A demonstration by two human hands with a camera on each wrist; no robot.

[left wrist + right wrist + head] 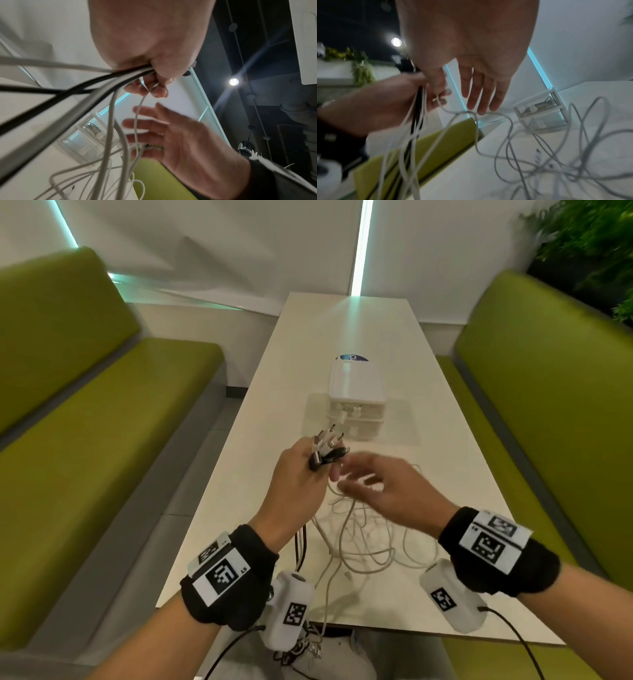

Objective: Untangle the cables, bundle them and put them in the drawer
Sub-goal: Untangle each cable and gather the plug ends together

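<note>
— Cables (356, 529): where are they?
— Most lie in a loose white tangle on the near half of the white table (455, 419), and some strands hang over the near edge. Their plug ends are gathered in the left hand (301, 474), held above the tabletop.
— How firm is that hold?
— The fingers are curled tight around a bunch of white and black cords, with the connectors (327, 448) sticking out past the knuckles.
— And the right hand (383, 491)?
— Just right of the left hand, above the tangle, fingers (481, 94) spread and nearly straight, gripping nothing. One fingertip seems to meet a white loop, but blur hides it.
— The drawer?
— A small white drawer unit (356, 398) stands farther along the table, beyond both hands, its 2 clear fronts facing the person
</note>
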